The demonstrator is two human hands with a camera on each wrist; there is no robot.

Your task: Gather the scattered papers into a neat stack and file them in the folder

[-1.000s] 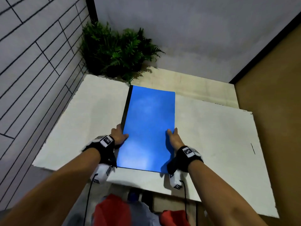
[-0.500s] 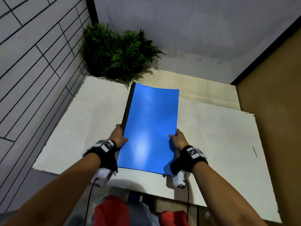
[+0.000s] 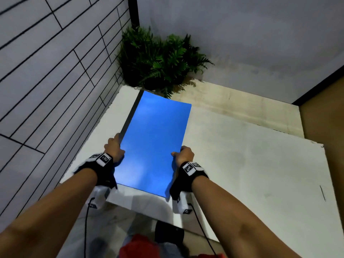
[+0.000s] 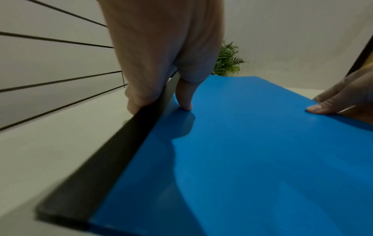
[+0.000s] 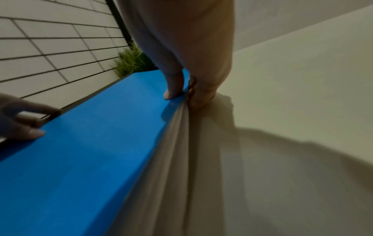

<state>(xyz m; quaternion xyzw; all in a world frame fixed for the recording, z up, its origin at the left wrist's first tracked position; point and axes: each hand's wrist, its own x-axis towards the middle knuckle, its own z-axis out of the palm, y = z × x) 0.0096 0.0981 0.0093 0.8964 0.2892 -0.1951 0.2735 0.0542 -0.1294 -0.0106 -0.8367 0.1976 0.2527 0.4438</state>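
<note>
Folder (image 3: 152,144), blue with a black spine (image 3: 130,116) along its left edge, was closed and held by both hands over the white counter (image 3: 251,164). Its shadow fell on the counter beyond the right edge, so at least that side was raised off the surface; whether the far end touched could not be told.

Left hand (image 3: 113,148) gripped the spine side: thumb (image 4: 184,97) pressed on the blue cover, fingers (image 4: 139,89) curled round the black spine and under it. Right hand (image 3: 184,154) pinched the open edge: thumb (image 5: 173,86) on top of the cover, fingers (image 5: 203,95) curled beneath.

Papers (image 5: 161,175) showed in the right wrist view as pale sheet edges fanned just below the blue cover along the open side, inside the folder. Their count could not be told. Head view showed no loose sheets on the counter.

Folder lay lengthwise away from the person, far end near the fern (image 3: 158,60) in the corner. Tiled wall (image 3: 55,71) stood at left. Both wrists wore black straps (image 3: 101,164) with white tags.
</note>
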